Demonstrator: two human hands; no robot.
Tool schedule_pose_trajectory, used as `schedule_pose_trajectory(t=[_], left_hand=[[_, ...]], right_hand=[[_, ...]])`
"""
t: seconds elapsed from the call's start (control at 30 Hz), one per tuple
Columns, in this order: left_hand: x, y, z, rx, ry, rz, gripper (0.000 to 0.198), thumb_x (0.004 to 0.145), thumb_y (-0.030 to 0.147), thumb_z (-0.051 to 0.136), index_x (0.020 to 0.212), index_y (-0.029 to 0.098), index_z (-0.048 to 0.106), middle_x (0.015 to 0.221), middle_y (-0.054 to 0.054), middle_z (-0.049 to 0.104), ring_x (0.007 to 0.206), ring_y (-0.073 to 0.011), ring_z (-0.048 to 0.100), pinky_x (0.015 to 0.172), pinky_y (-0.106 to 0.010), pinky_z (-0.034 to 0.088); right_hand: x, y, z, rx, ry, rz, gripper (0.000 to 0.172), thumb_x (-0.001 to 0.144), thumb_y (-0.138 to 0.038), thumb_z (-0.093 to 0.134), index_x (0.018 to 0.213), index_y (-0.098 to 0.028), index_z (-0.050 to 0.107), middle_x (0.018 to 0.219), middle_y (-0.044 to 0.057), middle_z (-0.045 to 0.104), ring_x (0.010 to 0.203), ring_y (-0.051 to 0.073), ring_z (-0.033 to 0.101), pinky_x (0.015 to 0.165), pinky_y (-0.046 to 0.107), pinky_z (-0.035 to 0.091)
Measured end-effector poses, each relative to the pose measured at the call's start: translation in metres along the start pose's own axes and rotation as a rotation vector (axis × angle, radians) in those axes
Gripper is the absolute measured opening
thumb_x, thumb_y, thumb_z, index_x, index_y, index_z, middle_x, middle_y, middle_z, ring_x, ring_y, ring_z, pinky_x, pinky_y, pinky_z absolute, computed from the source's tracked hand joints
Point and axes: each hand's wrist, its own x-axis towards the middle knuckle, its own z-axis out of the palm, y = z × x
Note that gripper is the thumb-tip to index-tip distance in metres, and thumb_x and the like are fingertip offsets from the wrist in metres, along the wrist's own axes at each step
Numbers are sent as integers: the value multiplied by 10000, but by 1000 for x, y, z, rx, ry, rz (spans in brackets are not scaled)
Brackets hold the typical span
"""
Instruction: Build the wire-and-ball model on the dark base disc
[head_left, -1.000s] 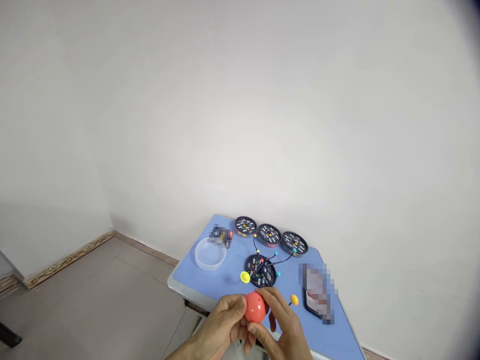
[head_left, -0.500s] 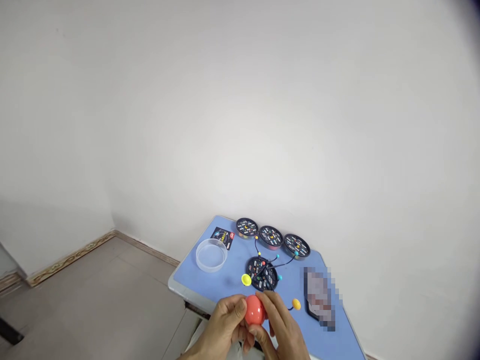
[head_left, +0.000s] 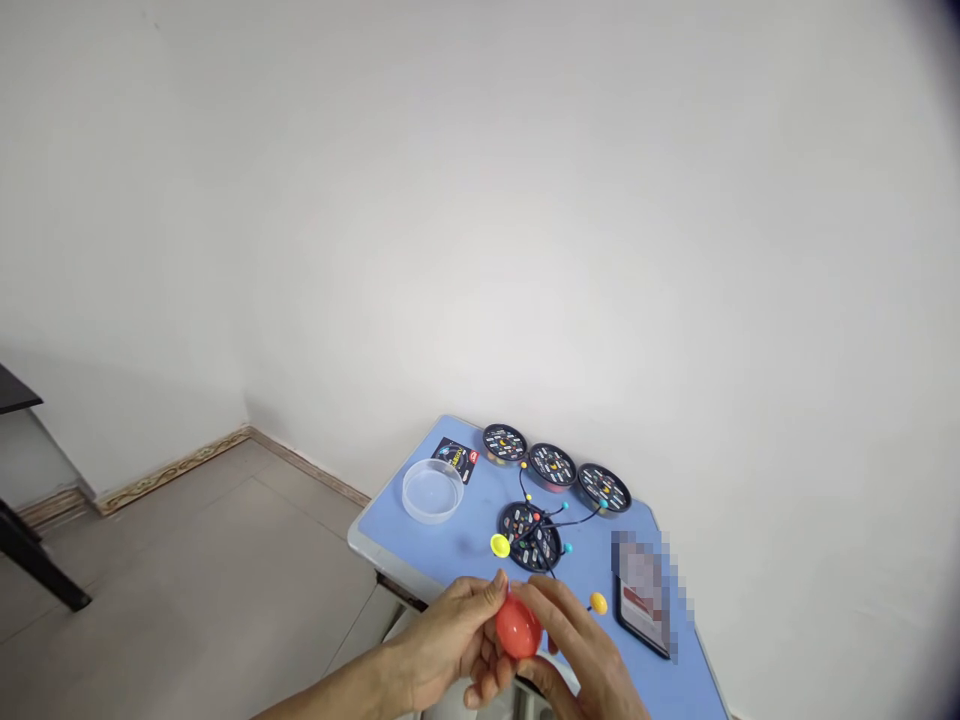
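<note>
A glossy red ball point(head_left: 519, 628) is held between both hands at the near edge of the table. My left hand point(head_left: 469, 630) grips it from the left, thumb at its upper side and fingers beneath. From the right, my right hand point(head_left: 574, 640) closes on it with fingers over the top and thumb below. Just beyond stands a planet model on a round black base point(head_left: 529, 537), its dark curved arms carrying small coloured balls. A yellow saucer-like piece point(head_left: 500, 545) and an orange ball point(head_left: 598, 603) sit at arm ends near my hands.
Three round black-topped tubs point(head_left: 553, 465) line the back of the blue table point(head_left: 405, 545). At the left are a clear plastic lid point(head_left: 433, 492) and a black printed card point(head_left: 456, 458). A partly pixelated phone point(head_left: 645, 605) lies at the right. A wall stands behind.
The red ball has turned slightly in my hands, and my left thumb has shifted up along its side. The camera view has shifted a little.
</note>
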Motion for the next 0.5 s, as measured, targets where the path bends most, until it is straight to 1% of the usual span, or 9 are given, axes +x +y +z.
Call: schedule_pose_trajectory(t=[0.03,0.1,0.17,0.2,0.27,0.37,0.43,0.5], left_hand=[[0,-1,1,-1,14,40,617,762,745,570,728,129,585,507,-10,594,334,-67,474,293,-148,288],[2,-6,2,3,51,117,568,748,721,615,767,158,539,521,2,602,350,-71,486,308,-142,315],[5,-13,3,35,91,178,557,758,715,609,784,165,524,507,17,583,347,-72,477,307,-143,311],[6,-15,3,60,110,215,552,770,706,603,798,160,534,512,21,578,349,-69,470,311,-145,314],[9,-19,2,99,125,304,536,793,672,610,867,142,571,561,19,588,383,-65,481,346,-152,349],[10,-16,2,69,62,372,504,821,609,634,1003,139,610,692,1,608,493,-79,540,444,-181,431],[9,-10,3,1,-5,367,468,836,553,656,1073,150,620,778,-20,621,580,-101,576,514,-210,468],[8,-4,3,-65,-55,349,436,846,488,679,1125,157,627,860,-50,638,651,-120,597,575,-237,480]], right_hand=[[-2,1,3,-8,30,18,414,920,-381,578,1327,-316,537,1131,96,662,943,232,663,790,312,563],[-5,5,11,-13,106,67,409,901,-429,593,1285,-292,572,1009,92,681,791,224,656,698,315,564],[-6,8,19,-6,160,106,412,877,-460,617,1240,-267,600,898,73,678,659,199,613,619,306,546],[-6,9,21,1,174,112,408,872,-465,624,1224,-259,609,884,68,673,640,191,600,606,303,538],[-5,10,24,32,187,112,405,883,-465,609,1230,-256,603,936,76,663,665,188,600,584,292,520],[0,7,21,78,197,102,428,905,-456,579,1298,-288,554,1044,85,628,692,180,593,533,271,486],[4,5,17,86,221,103,464,900,-442,596,1340,-318,514,1091,81,613,678,167,581,515,262,475],[6,3,14,94,228,108,472,892,-430,614,1343,-335,511,1099,75,613,687,165,585,512,253,476]])
